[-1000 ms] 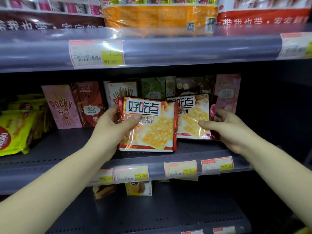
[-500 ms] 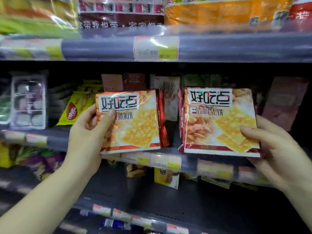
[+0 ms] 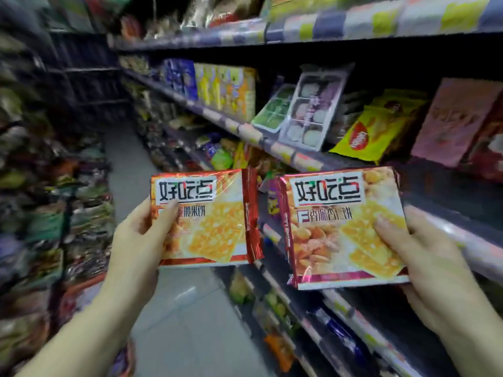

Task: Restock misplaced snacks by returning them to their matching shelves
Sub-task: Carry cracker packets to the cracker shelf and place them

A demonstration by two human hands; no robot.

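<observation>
Hands: left hand (image 3: 136, 235) grasps orange cracker pack (image 3: 202, 217); right hand (image 3: 432, 257) grasps almond cracker pack (image 3: 343, 229).
Progress: both packs unshelved, matching shelves not yet reached.

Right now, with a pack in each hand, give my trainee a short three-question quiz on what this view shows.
1. True or false: the left hand and the right hand each hold one cracker pack.
2. Multiple choice: the clear tray of round sweets on the shelf is
A. lying flat under the yellow bag
B. propped up, leaning back, left of the yellow bag
C. hanging from a hook
3. Fill in: the left pack and the right pack are held side by side, with a narrow ____ between them.

Key: 1 true; 2 B; 3 gap
</observation>
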